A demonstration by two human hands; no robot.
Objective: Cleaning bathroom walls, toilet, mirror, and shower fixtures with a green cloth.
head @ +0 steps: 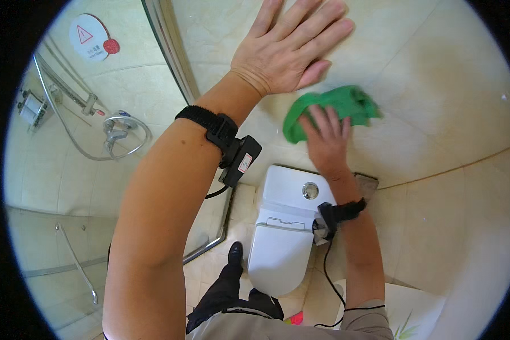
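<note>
My left hand (287, 46) lies with spread fingers against the beige tiled wall (408, 85), holding nothing; a black strap with a small device (240, 159) is around that forearm. My right hand (328, 140) presses a green cloth (344, 102) to the wall, below and right of the left hand. Its fingers lie over the cloth and look slightly blurred; a black strap (348, 211) is on that wrist too. Beneath the hands is a white toilet with its lid (280, 255) down and a round flush button (310, 191) on the tank.
A metal-framed glass shower partition (170, 46) stands left of the toilet. Behind it are a shower mixer (117, 134) with a looping hose and a metal handle (77, 263). A bin with crumpled lining (321, 231) is beside the toilet. A black cable hangs along my right arm.
</note>
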